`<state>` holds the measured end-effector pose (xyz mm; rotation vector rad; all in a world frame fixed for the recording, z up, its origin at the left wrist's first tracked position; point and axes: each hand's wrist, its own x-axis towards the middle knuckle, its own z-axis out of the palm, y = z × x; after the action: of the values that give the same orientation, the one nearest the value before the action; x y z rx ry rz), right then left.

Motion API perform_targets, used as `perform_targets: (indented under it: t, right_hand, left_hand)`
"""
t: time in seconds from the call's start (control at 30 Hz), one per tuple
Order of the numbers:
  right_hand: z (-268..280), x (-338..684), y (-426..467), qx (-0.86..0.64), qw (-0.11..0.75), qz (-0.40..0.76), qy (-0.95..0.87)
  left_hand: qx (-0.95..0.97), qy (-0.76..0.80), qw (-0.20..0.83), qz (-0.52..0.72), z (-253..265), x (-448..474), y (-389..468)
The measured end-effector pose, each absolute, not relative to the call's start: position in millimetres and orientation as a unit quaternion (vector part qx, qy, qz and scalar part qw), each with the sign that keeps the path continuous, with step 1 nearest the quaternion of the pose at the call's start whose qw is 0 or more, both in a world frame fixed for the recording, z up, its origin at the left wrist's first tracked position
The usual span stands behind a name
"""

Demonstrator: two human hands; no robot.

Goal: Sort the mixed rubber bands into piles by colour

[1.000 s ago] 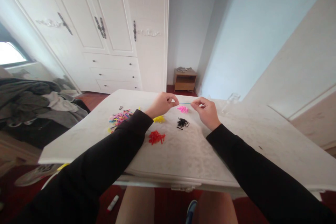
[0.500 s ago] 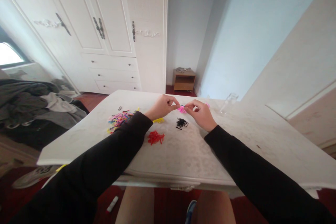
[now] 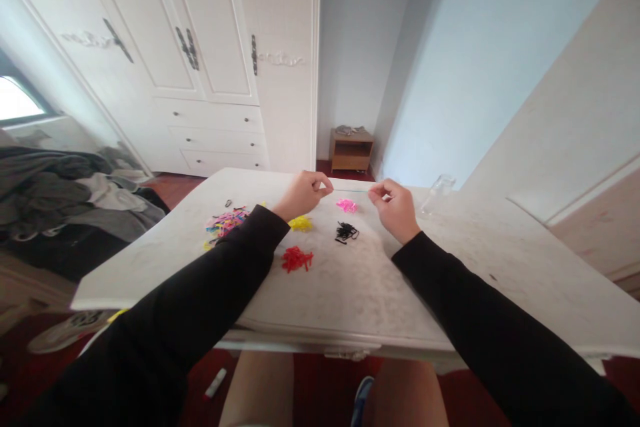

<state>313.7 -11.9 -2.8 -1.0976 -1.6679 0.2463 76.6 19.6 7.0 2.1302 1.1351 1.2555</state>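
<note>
My left hand point(image 3: 306, 195) and my right hand point(image 3: 396, 209) are held apart over the far side of the table, each closed in a pinch. Between their fingertips runs a thin, faint bluish rubber band point(image 3: 351, 189), pulled out long. Just below it lies a small pink pile point(image 3: 347, 205) of bands. Nearer to me are a black pile point(image 3: 346, 232) and a red pile point(image 3: 297, 259). A yellow pile point(image 3: 301, 223) sits beside my left wrist. Farther left, a mixed-colour heap point(image 3: 226, 222) is partly hidden behind my left sleeve.
A clear glass bottle or jar point(image 3: 439, 192) lies tilted on the white table point(image 3: 480, 260), right of my right hand. One dark band point(image 3: 229, 203) lies alone at the left. Beyond the table stand a white wardrobe point(image 3: 210, 121) and a small wooden nightstand point(image 3: 352, 150). Clothes point(image 3: 60, 203) are heaped at left.
My hands have moved apart from above the pink pile, stretching the bluish band between them. The pink and yellow piles show more fully now.
</note>
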Motion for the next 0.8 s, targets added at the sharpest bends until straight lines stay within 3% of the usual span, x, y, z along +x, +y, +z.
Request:
perform_targets:
  t: [0.1,0.37,0.53,0.8]
  right_hand:
    - [-1,317,-10,-0.474,0.565,0.093,-0.669]
    - [-7,306,-16,-0.442,0.518,0.139,-0.719]
    - [-7,312,-13,-0.448,0.524,0.126,-0.714]
    - [-5,306,-20,-0.446,0.488,0.121,-0.740]
  left_hand:
    - [0.747,0.429,0.186,0.473,13,69,23]
    - [0.764,0.465,0.169,0.414,7,58,32]
    - [0.770,0.548,0.128,0.299,0,26,54]
    - [0.775,0.543,0.132,0.295,2,21,51]
